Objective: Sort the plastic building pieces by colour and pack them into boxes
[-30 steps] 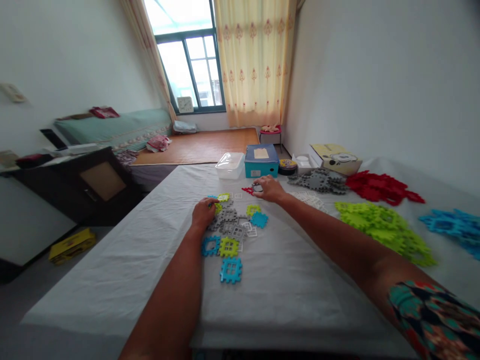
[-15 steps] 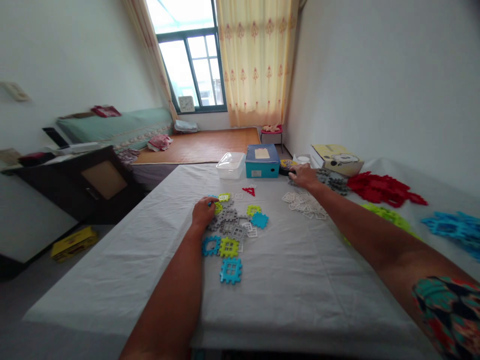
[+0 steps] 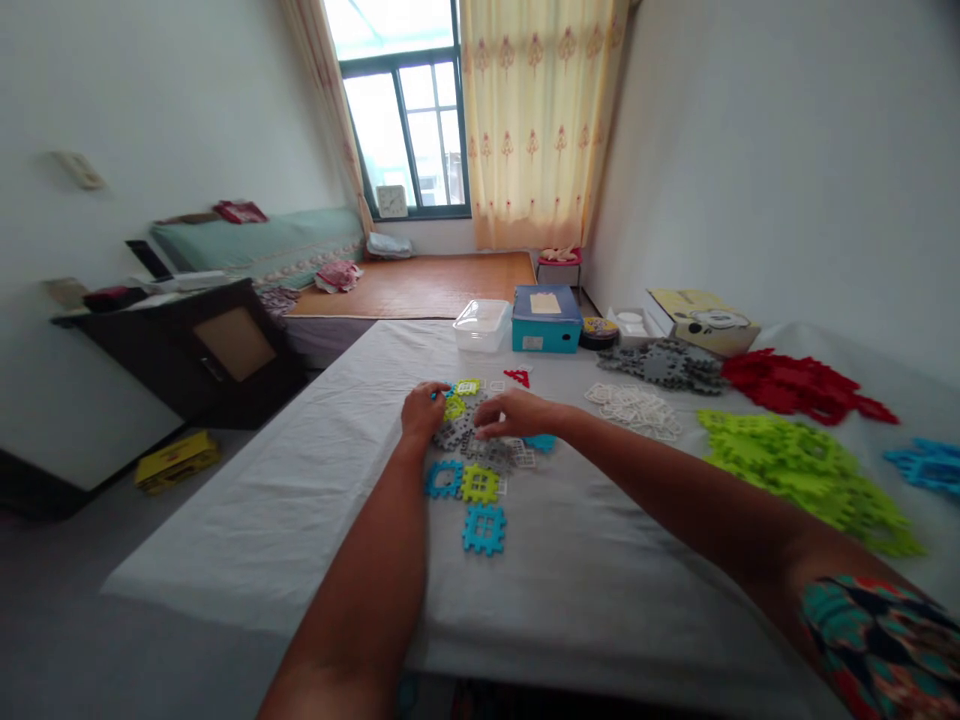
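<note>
A joined cluster of grey tiles (image 3: 471,442) lies on the white-covered table (image 3: 600,560), with a yellow-green tile (image 3: 454,407) at its far left edge. My left hand (image 3: 422,408) rests on that edge, its fingers curled round the yellow-green tile. My right hand (image 3: 517,412) hovers low over the cluster's right side, fingers bent down and pressed together; what they hold is hidden. A blue tile (image 3: 541,441) peeks out under my right wrist. Nearer me lie a blue frame tile (image 3: 445,478), a green tile (image 3: 480,484) and a blue tile (image 3: 484,528).
Loose tile piles sit to the right: white (image 3: 634,408), grey (image 3: 664,362), red (image 3: 806,385), yellow-green (image 3: 802,465), blue (image 3: 926,465). At the table's far end stand a clear tub (image 3: 481,325), a blue box (image 3: 546,320), a round tin (image 3: 598,331) and a yellow box (image 3: 705,320). A red triangle (image 3: 517,377) lies nearby.
My right hand went from the red triangle out to the grey pile and has come back to the tile cluster. My left hand stayed on the cluster. The camera turned slightly left.
</note>
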Demonstrator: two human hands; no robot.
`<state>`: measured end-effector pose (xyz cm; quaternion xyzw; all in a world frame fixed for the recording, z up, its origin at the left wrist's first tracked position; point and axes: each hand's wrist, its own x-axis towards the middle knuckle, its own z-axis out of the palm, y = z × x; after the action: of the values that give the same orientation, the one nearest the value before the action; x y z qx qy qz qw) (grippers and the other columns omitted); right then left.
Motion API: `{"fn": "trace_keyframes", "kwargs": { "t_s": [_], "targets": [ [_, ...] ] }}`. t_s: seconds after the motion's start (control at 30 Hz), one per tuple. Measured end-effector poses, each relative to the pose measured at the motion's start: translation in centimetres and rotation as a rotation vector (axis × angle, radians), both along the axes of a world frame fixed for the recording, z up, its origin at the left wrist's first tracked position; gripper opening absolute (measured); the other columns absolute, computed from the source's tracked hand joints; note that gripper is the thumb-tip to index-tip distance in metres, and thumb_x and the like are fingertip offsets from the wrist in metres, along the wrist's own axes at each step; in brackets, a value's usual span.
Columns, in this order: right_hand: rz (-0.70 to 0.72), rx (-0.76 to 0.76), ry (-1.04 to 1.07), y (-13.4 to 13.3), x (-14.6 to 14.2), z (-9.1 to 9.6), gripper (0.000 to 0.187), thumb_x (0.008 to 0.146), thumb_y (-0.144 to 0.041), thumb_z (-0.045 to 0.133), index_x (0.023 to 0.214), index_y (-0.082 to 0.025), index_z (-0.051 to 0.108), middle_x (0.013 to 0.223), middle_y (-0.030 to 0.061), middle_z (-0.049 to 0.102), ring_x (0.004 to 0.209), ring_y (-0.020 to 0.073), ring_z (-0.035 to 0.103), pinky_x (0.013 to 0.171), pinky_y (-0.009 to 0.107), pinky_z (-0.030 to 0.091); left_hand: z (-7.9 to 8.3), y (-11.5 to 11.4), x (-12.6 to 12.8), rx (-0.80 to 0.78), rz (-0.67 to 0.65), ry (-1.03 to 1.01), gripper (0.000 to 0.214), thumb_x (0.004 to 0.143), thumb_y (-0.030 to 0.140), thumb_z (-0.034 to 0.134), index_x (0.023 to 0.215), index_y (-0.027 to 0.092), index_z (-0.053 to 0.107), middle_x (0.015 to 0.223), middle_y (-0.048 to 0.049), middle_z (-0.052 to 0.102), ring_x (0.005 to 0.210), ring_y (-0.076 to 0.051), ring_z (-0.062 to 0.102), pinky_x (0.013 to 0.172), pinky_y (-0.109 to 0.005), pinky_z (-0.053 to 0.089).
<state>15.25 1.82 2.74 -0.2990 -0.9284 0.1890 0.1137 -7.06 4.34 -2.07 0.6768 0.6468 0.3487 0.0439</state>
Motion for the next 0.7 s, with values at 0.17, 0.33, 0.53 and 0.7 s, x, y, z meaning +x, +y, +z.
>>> {"fn": "trace_keyframes", "kwargs": {
  "t_s": [0.17, 0.33, 0.53, 0.7],
  "targets": [
    [0.247, 0.087, -0.084, -2.5, 0.1, -0.1, 0.051, 0.066, -0.036, 0.079, 0.114, -0.023, 0.067, 0.110, 0.0072, 0.068, 0.101, 0.0228, 0.060, 0.094, 0.034, 0.044, -0.3, 0.3, 0.0, -0.013, -0.007, 0.012, 0.032, 0.081, 0.017, 0.048, 0.098, 0.023, 0.074, 0.106, -0.0026, 0.072, 0.101, -0.019, 0.065, 0.096, -0.030, 0.048],
    [0.142, 0.103, 0.014, -4.0, 1.7, -0.5, 0.059, 0.073, -0.026, 0.071, 0.129, -0.020, 0.054, 0.122, 0.0112, 0.061, 0.109, 0.0233, 0.058, 0.098, 0.037, 0.043, -0.2, 0.3, 0.0, -0.023, -0.016, 0.046, 0.032, 0.081, 0.017, 0.047, 0.097, 0.023, 0.075, 0.107, -0.0032, 0.072, 0.101, -0.019, 0.065, 0.095, -0.030, 0.048],
    [-0.279, 0.240, 0.037, -1.9, 8.0, 0.4, 0.050, 0.072, -0.019, 0.072, 0.120, -0.019, 0.060, 0.128, 0.0118, 0.053, 0.116, 0.0218, 0.054, 0.098, 0.033, 0.044, -0.4, 0.1, -0.1, -0.030, -0.027, 0.093, 0.032, 0.081, 0.017, 0.048, 0.098, 0.023, 0.074, 0.108, -0.0035, 0.072, 0.101, -0.020, 0.065, 0.094, -0.031, 0.049],
    [-0.831, 0.348, -0.037, 1.7, 16.2, 2.7, 0.035, 0.090, -0.035, 0.060, 0.120, -0.017, 0.058, 0.122, 0.0099, 0.058, 0.103, 0.0210, 0.059, 0.088, 0.040, 0.051, -0.3, 0.1, 0.1, -0.053, -0.008, 0.107, 0.032, 0.079, 0.017, 0.049, 0.096, 0.026, 0.075, 0.107, -0.0013, 0.072, 0.098, -0.019, 0.066, 0.091, -0.029, 0.050]
  ]
}}
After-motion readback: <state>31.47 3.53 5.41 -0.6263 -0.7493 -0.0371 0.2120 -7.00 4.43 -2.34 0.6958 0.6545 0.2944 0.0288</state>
